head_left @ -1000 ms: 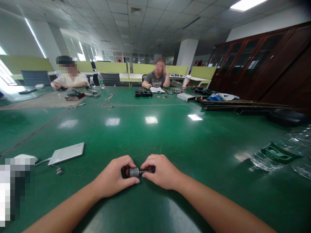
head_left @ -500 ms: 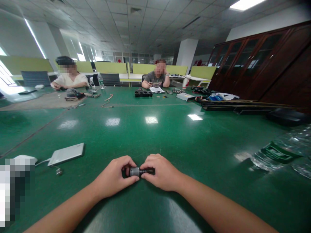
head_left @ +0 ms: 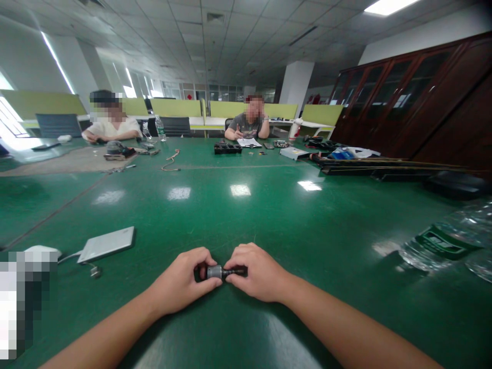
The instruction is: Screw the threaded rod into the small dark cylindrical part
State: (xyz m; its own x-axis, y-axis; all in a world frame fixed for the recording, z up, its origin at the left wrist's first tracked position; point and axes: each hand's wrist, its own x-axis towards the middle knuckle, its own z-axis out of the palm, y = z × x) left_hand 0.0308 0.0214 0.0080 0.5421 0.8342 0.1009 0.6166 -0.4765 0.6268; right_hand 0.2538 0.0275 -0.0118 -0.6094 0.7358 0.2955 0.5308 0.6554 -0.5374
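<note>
Bare glossy green tabletop (head_left: 246,215) is lying open from eleven to one o'clock of the two hands, offering free passage forward. At ten o'clock a flat silver rectangular device (head_left: 106,244) with a white cable is blocking the left side. At three o'clock a clear plastic water bottle with a green label (head_left: 446,243) is lying on its side, narrowing the right. Two seated people and clutter are occupying the far edge.

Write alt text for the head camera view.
Two bare hands meet low over a green table: the left hand and right hand together pinch a small grey-and-black cylindrical part. A flat silver device lies to the left, a plastic bottle to the right; two people sit at the far end.
</note>
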